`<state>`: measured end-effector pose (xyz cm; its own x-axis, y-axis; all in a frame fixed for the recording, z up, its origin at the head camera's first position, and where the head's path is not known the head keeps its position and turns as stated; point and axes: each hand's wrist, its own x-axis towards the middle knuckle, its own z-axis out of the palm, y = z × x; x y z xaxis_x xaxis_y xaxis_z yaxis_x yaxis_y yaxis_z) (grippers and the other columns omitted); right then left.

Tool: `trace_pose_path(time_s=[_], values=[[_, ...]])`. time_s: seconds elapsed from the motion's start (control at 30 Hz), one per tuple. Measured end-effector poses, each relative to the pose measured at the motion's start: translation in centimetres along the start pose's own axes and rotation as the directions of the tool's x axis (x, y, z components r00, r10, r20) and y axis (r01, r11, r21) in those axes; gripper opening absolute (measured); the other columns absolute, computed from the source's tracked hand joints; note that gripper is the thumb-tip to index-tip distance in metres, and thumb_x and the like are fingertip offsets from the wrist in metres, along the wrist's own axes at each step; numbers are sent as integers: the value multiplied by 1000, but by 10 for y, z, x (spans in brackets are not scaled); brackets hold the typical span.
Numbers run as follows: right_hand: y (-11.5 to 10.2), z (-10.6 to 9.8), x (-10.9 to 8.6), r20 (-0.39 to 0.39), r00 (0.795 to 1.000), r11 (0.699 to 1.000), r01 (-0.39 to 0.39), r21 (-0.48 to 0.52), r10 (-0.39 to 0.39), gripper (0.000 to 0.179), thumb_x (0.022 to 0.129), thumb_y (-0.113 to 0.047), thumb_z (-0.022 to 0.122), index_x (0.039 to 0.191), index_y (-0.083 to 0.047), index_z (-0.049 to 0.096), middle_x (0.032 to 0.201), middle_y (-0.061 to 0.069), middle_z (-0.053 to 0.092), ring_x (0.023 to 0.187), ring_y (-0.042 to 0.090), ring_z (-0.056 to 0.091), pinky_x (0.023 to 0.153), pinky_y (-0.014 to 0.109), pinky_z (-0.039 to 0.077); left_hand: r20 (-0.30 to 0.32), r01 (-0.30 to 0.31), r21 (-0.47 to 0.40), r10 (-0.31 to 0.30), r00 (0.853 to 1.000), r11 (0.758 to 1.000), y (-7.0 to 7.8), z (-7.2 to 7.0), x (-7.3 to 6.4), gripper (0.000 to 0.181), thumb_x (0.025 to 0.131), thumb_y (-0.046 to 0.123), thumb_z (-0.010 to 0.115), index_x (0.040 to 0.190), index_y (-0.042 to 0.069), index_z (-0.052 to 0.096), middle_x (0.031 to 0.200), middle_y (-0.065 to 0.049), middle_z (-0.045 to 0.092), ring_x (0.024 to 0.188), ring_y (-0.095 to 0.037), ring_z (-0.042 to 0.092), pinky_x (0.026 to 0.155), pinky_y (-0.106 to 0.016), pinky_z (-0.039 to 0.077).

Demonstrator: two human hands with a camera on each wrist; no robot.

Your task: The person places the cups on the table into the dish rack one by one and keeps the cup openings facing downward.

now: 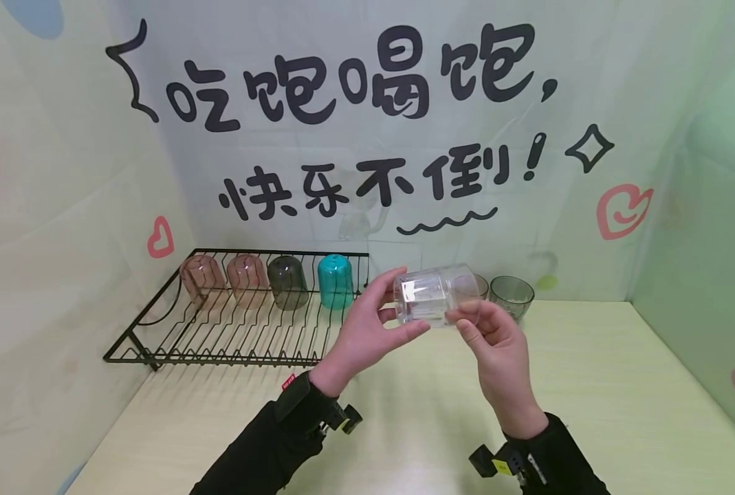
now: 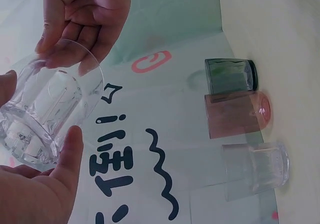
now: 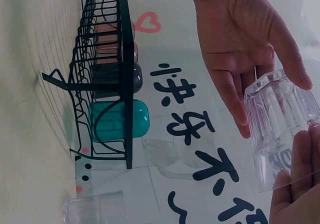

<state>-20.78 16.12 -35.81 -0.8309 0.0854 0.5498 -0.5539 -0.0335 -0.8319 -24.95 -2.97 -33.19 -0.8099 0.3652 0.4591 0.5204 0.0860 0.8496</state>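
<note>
Both hands hold a clear cup [image 1: 428, 294] tipped on its side above the table, its thick base to the left and its rim to the right. My left hand [image 1: 367, 330] grips the base end, with the thumb low and the fingers behind. At the rim, my right hand [image 1: 503, 357] pinches the wall between thumb and fingers. In the left wrist view the rim's circle passes in front of the right fingertips [image 2: 65, 61]. Faceted sides and blurred lettering on the cup show in the right wrist view.
A black wire rack [image 1: 237, 359] at the back left carries upside-down cups: two pink [image 1: 247, 280], one dark grey [image 1: 288, 283], one teal [image 1: 335, 282]. Against the back wall stand upright cups: grey-green [image 2: 230, 76], pink [image 2: 235, 115] and clear [image 2: 255, 171]. Printed cloth walls enclose the table [image 1: 590, 385].
</note>
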Motion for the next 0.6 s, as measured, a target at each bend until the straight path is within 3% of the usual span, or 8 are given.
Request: trace_pose_path(time_s=[0.33, 0.6], values=[[0, 2, -2, 12, 1000, 1000, 5, 5, -5, 21, 85, -7, 57, 104, 2, 52, 96, 10, 63, 92, 22, 58, 85, 33, 44, -14, -5, -38, 5, 1000, 999, 0, -2, -1, 74, 70, 29, 75, 132, 16, 38, 118, -2, 47, 101, -16, 52, 83, -29, 46], [1, 1, -3, 40, 999, 1000, 1, -12, -1, 24, 85, -7, 57, 106, 0, 52, 98, 11, 63, 93, 23, 58, 86, 32, 44, -25, -4, -24, 3, 1000, 1000, 1, -4, -2, 68, 69, 31, 75, 127, 20, 42, 115, 0, 49, 99, -16, 53, 82, -29, 46]])
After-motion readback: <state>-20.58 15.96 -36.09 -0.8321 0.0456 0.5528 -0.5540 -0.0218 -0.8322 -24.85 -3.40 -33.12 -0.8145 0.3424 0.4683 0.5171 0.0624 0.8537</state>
